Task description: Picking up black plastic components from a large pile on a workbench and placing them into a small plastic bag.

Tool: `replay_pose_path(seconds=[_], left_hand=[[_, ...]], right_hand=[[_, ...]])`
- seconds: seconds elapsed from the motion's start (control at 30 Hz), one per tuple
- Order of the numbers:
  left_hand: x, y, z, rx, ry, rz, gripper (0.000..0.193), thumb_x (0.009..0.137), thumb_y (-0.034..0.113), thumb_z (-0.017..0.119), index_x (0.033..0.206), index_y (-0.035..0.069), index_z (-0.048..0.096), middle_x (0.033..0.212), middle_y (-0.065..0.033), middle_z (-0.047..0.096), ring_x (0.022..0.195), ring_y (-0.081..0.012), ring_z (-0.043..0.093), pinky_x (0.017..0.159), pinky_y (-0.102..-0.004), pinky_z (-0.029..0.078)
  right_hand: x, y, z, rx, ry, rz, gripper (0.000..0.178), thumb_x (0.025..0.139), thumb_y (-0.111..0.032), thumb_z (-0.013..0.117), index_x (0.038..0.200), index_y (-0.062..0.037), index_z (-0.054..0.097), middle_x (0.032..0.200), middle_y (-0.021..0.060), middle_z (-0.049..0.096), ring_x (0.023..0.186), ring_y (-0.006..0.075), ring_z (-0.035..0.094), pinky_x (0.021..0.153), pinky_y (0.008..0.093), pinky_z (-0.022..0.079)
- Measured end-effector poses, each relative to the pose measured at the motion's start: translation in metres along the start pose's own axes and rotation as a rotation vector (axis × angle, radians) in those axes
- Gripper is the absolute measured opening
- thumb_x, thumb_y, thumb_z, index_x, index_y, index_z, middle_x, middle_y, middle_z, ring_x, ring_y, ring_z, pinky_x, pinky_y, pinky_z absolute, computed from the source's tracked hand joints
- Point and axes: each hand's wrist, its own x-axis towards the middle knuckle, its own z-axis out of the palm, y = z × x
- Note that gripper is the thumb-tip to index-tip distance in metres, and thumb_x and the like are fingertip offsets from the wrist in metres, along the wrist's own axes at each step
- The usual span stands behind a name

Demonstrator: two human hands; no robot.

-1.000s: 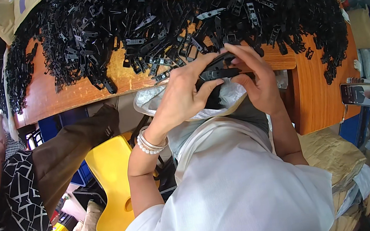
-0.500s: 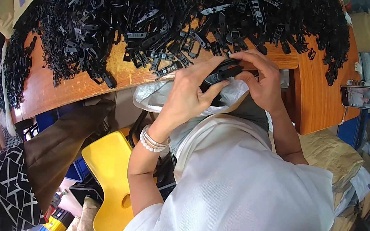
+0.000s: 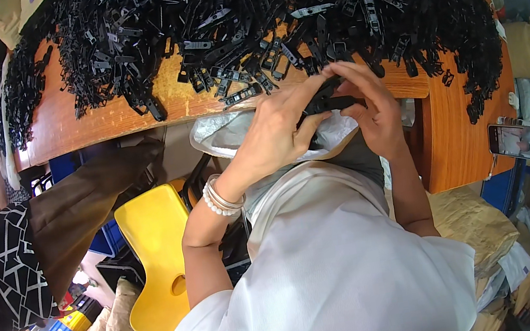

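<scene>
Between my hands, just over the table's near edge, is a black plastic part (image 3: 332,102), long and narrow like the pieces heaped in front. My left hand (image 3: 277,124) grips it from the left with thumb and fingers. From the right, my right hand (image 3: 372,103) bends its fingers and thumb round the other end. Part of the piece is hidden behind my fingers. Below the hands a white sack (image 3: 222,134) lies open at my lap. A large heap of black plastic parts (image 3: 222,27) spreads over the wooden table (image 3: 113,124).
To my left stands a yellow chair (image 3: 154,252). Beyond it is another person in a black-and-white patterned garment (image 3: 8,275). A phone on a holder (image 3: 514,138) stands by the table's right side. Brown paper sacks (image 3: 475,222) lie at the lower right.
The black part has tilted between my hands. My right fingers have risen and come closer to my left fingertips over it.
</scene>
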Motion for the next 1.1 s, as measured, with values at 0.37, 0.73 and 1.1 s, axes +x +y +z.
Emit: replay_pose_path(seconds=[0.37,0.73,1.1], left_hand=[[-0.012,-0.012,0.005,-0.078,-0.047,-0.059,0.034,0.073,0.008,0.063,0.105,-0.002,0.054,0.086,-0.0173,0.062,0.071,-0.0284,0.061,0.065,-0.0308,0.047],[0.016,-0.052,0.003,0.427,-0.026,0.038,0.031,0.067,0.004,0.063,0.097,0.003,0.058,0.084,-0.0112,0.054,0.077,-0.0267,0.056,0.063,-0.0326,0.046],[0.059,-0.06,-0.03,-0.001,0.069,-0.12,0.011,0.069,-0.001,0.065,0.08,-0.003,0.065,0.08,-0.0058,0.059,0.065,-0.0107,0.055,0.058,-0.021,0.043]], right_hand=[[-0.008,0.02,-0.011,0.13,-0.244,0.141,0.028,0.074,0.002,0.061,0.102,0.003,0.058,0.094,0.0087,0.057,0.086,0.0152,0.054,0.072,0.0237,0.044],[-0.05,0.035,-0.005,0.114,-0.198,0.26,0.017,0.078,0.002,0.057,0.094,0.0038,0.061,0.086,0.0112,0.062,0.073,0.0152,0.061,0.061,0.0234,0.046],[-0.055,0.043,-0.042,0.188,0.088,0.454,0.017,0.086,-0.006,0.051,0.094,0.0049,0.061,0.083,0.0093,0.061,0.07,0.0122,0.059,0.059,0.021,0.045]])
